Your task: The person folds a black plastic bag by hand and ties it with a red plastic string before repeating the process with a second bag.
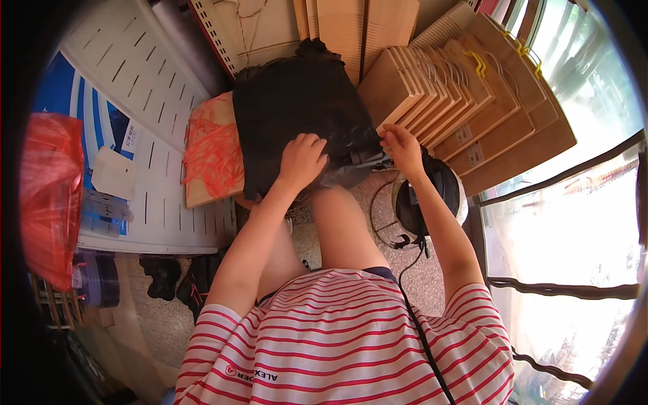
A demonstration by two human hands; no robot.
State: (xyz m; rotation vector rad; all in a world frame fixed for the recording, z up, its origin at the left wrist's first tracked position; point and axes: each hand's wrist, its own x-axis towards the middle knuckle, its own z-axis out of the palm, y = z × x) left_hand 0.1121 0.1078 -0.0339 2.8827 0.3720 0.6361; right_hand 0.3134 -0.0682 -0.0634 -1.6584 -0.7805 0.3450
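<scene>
Black sheet [290, 101]: long axis forward; left hand [303, 160] loose atop, right hand [403, 150] at edge, grip unclear.

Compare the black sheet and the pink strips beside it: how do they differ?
The black sheet is one broad dark piece; the pink strips are many thin, bright ones. The sheet lies mostly spread out, the strips in a loose tangle. The left hand is on the sheet, not the strips. Both lie side by side.

the black sheet [297, 101] hides part of a wooden board [198, 194]; whether the right hand [403, 150] grips the sheet's edge is unclear.
</scene>
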